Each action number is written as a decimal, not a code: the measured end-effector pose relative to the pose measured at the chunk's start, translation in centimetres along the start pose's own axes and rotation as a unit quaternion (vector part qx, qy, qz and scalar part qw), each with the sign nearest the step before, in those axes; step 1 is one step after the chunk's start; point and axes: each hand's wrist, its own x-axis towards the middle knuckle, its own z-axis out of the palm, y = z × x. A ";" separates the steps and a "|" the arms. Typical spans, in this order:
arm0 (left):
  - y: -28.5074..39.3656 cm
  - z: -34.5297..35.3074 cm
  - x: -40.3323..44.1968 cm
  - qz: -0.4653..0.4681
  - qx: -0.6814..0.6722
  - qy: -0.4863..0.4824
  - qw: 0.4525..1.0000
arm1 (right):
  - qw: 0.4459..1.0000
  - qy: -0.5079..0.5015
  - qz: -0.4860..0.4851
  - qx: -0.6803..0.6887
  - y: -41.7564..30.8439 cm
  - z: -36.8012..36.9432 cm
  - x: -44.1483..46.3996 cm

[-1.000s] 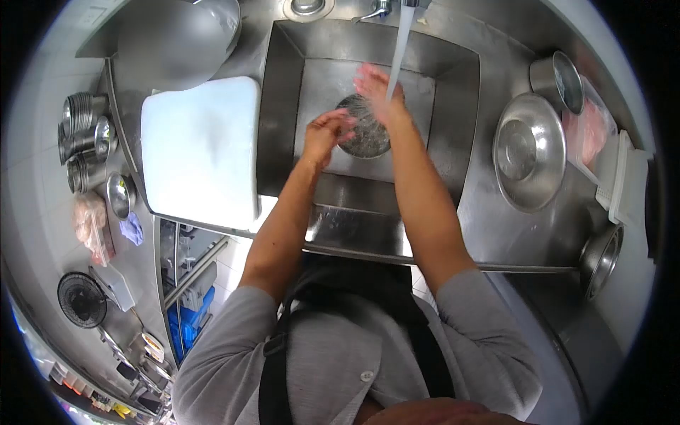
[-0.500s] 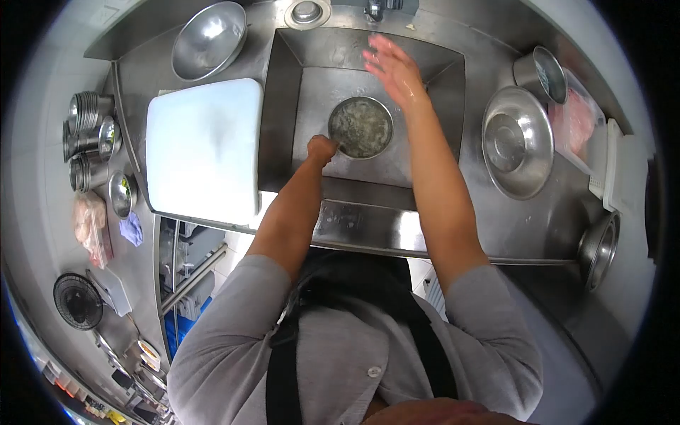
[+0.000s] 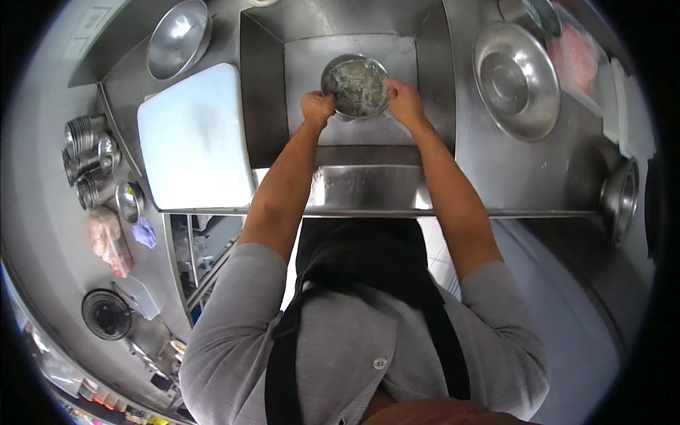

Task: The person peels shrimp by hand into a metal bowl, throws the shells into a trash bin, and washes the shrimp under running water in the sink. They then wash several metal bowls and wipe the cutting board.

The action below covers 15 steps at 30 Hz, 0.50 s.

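Observation:
A round metal bowl (image 3: 358, 86) with cloudy water and pale, translucent pieces is in the steel sink (image 3: 297, 60). At the bowl's left rim my left hand (image 3: 316, 108) is closed on the edge. My right hand (image 3: 404, 103) is closed at the right rim, fingertips on the edge. What the pieces in the water are cannot be made out.
Left of the sink lies a white cutting board (image 3: 195, 142), with a metal bowl (image 3: 179, 39) behind it. On the right are a wide metal bowl (image 3: 516, 81), a metal pot (image 3: 542, 15) and a bag of pink contents (image 3: 572, 57). Stacked metal containers (image 3: 85, 136) stand far left.
My right hand has come down from near the faucet to the bowl's right rim. The running water seen a second ago has stopped, and the view has shifted so the faucet is out of sight.

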 end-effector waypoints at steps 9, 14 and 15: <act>7.3 -6.9 -6.7 0.089 0.101 0.038 0.990 | 0.978 -0.041 -0.197 -0.046 -7.0 -0.4 -0.8; 12.2 -11.3 -11.5 0.119 0.164 0.058 0.978 | 0.964 -0.074 -0.243 -0.076 -10.9 -0.7 -1.1; 13.2 -11.9 -12.3 0.121 0.184 0.067 0.973 | 0.962 -0.070 -0.253 -0.075 -11.7 -1.0 -1.2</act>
